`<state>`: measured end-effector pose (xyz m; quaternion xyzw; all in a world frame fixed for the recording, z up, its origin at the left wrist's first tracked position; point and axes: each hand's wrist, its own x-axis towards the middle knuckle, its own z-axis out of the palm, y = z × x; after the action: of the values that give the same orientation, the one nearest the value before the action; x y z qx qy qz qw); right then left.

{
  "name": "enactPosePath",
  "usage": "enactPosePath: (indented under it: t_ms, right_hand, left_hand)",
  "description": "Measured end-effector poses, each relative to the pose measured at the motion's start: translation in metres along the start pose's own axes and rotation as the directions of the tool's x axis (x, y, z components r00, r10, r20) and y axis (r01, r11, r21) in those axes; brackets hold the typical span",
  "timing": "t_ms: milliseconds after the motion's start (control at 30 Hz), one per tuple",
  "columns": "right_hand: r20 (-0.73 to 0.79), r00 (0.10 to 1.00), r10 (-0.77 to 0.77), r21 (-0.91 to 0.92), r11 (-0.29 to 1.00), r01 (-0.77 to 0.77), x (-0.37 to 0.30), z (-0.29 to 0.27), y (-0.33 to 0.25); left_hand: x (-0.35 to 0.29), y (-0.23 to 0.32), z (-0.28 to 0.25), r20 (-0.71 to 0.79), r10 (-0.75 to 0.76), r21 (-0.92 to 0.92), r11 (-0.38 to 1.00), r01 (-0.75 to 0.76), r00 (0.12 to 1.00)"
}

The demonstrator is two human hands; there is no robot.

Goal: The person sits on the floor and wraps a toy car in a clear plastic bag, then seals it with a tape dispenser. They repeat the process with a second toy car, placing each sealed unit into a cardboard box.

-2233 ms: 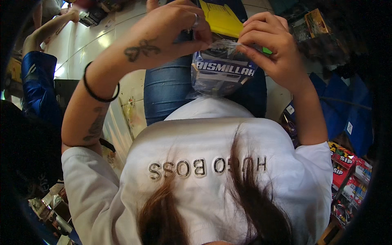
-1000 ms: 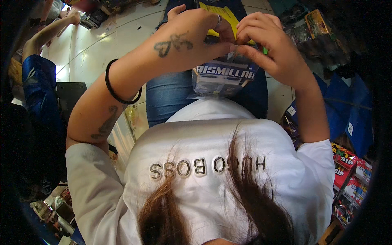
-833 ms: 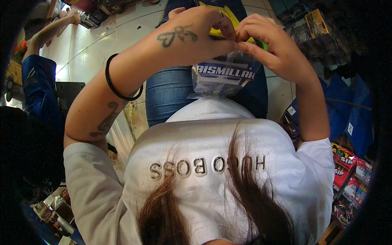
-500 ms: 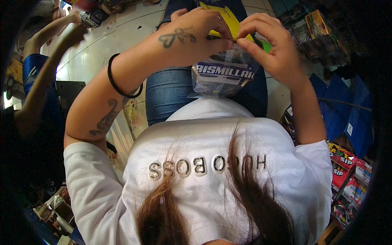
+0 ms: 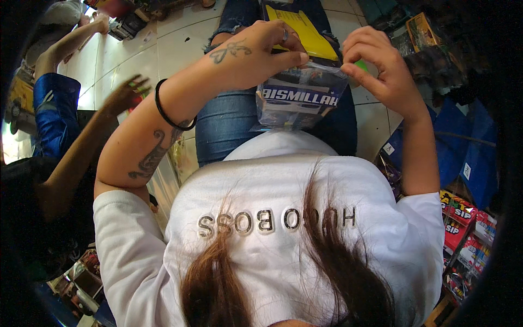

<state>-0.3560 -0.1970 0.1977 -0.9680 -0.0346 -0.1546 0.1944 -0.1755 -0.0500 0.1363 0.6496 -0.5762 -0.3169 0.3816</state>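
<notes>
On my lap sits a boxy blue toy [image 5: 298, 101] with a white-lettered front, looking like a toy truck, inside a clear plastic wrapper [image 5: 324, 71]. A flat yellow panel [image 5: 305, 32] lies behind its front. My left hand [image 5: 275, 49] comes over from the left, thumb and fingers closed on the wrapper's upper edge. At the upper right corner, my right hand [image 5: 378, 68] pinches the same plastic between thumb and forefinger, its other fingers curled. The film stretches between the two hands. A small green part [image 5: 361, 66] shows beside the right fingertips.
Another person's hand [image 5: 131, 92] reaches in at the left, near blue shorts [image 5: 54, 106] on a further person. Blue folded panels [image 5: 468, 144] stand at the right, above colourful packets [image 5: 457, 218]. More toy trucks [image 5: 128, 26] lie on the tiled floor [image 5: 180, 41].
My hands have moved apart: the right shifted right with the plastic corner, the left slightly lower. More of the yellow panel shows. The other person's arm at the left has dropped lower.
</notes>
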Motion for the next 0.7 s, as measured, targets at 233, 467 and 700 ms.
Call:
enactPosePath:
  t_ms: [233, 467, 700]
  right_hand:
    - [-0.191, 0.981, -0.036, -0.143, 0.990, 0.009, -0.003, 0.025, -0.006]
    - [-0.106, 0.989, -0.104, -0.074, 0.993, 0.096, -0.001, 0.029, 0.002]
    - [0.032, 0.994, -0.101, 0.025, 0.995, 0.100, 0.005, 0.025, 0.002]
  left_hand:
    - [-0.014, 0.004, -0.006, -0.149, 0.412, 0.476, 0.827, -0.300, 0.899]
    - [-0.022, 0.015, -0.011, -0.123, 0.506, 0.616, 0.713, -0.333, 0.854]
    - [-0.019, 0.018, -0.012, -0.080, 0.416, 0.497, 0.804, -0.325, 0.906]
